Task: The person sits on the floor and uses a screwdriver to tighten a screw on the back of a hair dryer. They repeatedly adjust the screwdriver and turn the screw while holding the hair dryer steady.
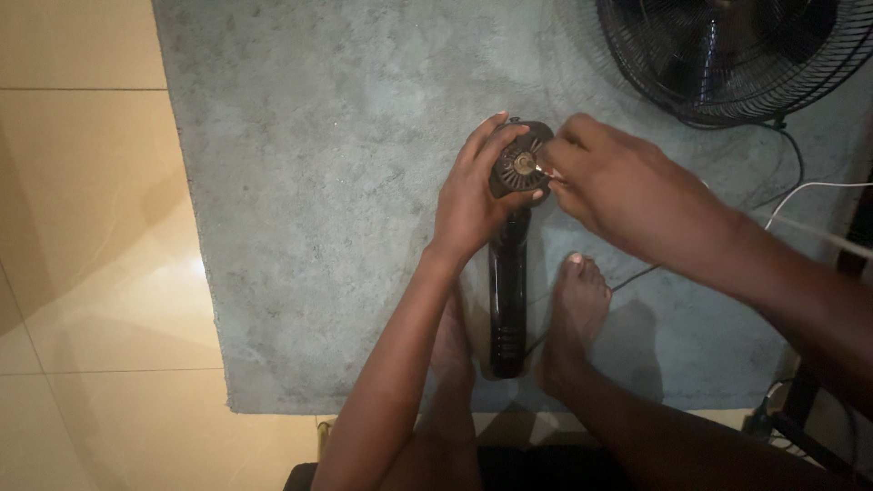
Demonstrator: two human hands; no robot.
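1. Black plastic handheld blower: stands upright on the grey rug, its long handle running down between the person's two bare feet, the round head uppermost under both hands.
2. Left hand: fingers curled round the far side of the blower head, thumb on the near edge; it grips and steadies the head.
3. Right hand: fingertips pressed together in a pinch at the brass-coloured hub in the middle of the finned wheel, just right of the left thumb. Something small and pale shows at the pinch; what it is cannot be told.
4. Step in hand, as judged: work on the hub at the open end of the head, with the left hand as the clamp. The next move would call for a steady head and a fine, well-aimed fingertip hold, since the hub sits recessed among the fins.
5. Left foot and right foot: below the hands, flanking the handle.
6. Black pedestal fan: beyond the right hand, well apart.
7. White cable: right of the right wrist, trailing over the rug; a dark cord lies near the right foot and could snag.
8. Cream floor tiles: far left of the left hand.
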